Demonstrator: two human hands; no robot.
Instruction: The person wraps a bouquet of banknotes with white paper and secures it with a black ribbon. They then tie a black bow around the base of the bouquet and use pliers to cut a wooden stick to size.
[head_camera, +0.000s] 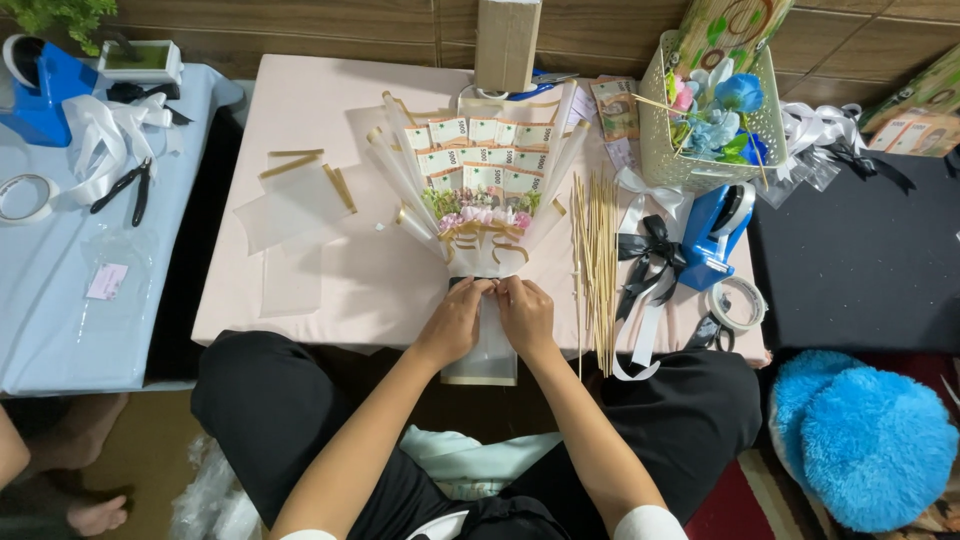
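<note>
A low tabletop (330, 290) under a pale pink cloth stands against a wood-panelled wall, with a second one under light blue cloth (60, 320) to its left. The left hand (455, 322) and right hand (524, 315) meet side by side at the near edge, each grip pinched together on the white wrapped stem (482, 352) of a banknote bouquet (480, 165), which fans out just beyond the fingers. Immediately right of the right hand lies a bundle of wooden skewers (597, 255), then black and white ribbons (650, 262) and a blue tape dispenser (715, 235). Left of the left hand, clear wrapping sheets (290, 205) lie on open cloth. Beyond the bouquet stands a cardboard box (507, 42); a woven basket (710, 110) sits far right.
</note>
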